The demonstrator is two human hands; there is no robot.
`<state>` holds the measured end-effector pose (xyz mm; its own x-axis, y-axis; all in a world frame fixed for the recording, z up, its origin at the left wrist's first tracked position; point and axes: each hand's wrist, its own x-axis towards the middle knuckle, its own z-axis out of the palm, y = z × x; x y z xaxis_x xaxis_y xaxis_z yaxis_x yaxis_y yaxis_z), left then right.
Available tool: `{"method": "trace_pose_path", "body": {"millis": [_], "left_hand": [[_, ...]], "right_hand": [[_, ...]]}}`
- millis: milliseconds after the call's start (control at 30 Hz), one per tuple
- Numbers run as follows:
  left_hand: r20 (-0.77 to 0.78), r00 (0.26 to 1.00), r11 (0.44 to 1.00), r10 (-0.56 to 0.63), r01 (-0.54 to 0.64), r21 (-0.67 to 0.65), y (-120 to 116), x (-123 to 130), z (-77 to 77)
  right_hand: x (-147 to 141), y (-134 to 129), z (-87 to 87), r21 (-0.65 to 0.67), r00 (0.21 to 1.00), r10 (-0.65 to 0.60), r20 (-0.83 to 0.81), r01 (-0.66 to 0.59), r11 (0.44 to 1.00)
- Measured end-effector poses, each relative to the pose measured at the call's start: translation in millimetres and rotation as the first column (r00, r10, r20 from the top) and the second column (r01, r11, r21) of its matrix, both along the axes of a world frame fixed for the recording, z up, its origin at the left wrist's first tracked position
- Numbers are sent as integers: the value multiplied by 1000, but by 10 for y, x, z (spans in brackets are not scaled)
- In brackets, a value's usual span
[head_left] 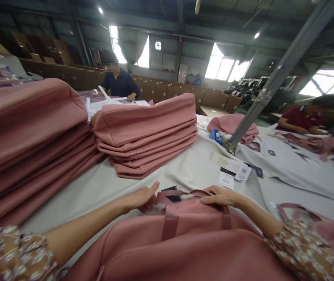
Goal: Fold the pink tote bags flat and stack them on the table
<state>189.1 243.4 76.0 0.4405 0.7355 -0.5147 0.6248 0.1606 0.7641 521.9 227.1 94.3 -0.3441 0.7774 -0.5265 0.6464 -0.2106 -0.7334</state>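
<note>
A pink leather-like bag [184, 249] lies right in front of me, with its handles standing up at the far edge. My left hand [145, 198] has its fingers curled at the left end of a bag handle [170, 226], thumb pointing up; its fingertips are partly hidden. On the right, my right hand [221, 196] pinches the handle strap between thumb and fingers. A black tag [171, 194] shows between the two hands by the strap. Just beyond the right hand, paper hang tags [231, 168] lie on the white-covered table [184, 168].
Stacks of folded pink bags stand at left [32, 125] and centre [149, 132]. A slanted metal post [272, 82] rises at right, with a blue box [215, 136] by its foot. One person [120, 82] works across the table, another [299, 120] far right. Another pink bag [333, 234] lies near right.
</note>
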Motion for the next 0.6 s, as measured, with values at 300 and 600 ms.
{"method": "trace_pose_path", "body": {"millis": [300,600], "left_hand": [[813,582,911,-11,340,-232,33,690,872],[140,987,905,-84,17,424,1187,1067,998]], "right_hand": [[-122,-408,499,353,966,-139,-218,211,912],[835,362,377,698,789,-613,47,413,585]]}}
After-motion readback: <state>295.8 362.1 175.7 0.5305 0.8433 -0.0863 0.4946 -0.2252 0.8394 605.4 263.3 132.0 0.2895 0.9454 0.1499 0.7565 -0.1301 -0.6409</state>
